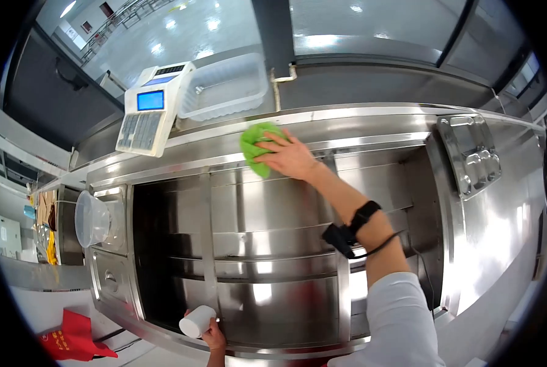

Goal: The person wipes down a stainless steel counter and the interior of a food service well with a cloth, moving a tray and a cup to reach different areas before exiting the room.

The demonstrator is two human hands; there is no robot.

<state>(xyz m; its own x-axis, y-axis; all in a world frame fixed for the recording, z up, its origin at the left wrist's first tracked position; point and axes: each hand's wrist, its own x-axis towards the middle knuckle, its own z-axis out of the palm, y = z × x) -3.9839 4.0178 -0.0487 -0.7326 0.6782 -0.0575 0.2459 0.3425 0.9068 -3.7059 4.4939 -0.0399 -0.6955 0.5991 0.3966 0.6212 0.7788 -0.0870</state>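
The green cloth (255, 144) sits on the steel counter (371, 122), at 12 o'clock in view. The right hand (292, 158) presses flat on it, fingers spread, not gripping. At the cloth's 10 o'clock is a cash register (151, 110), and at 3 o'clock a metal tray (472, 153). Down at 6 o'clock, the left hand (214, 337) is wrapped around a white cup (197, 321).

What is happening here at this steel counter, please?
A person presses the right hand flat on a crumpled green cloth on the upper ledge of the stainless steel counter. The left hand holds a small white cylindrical container low, near the front edge. A white cash register stands behind.
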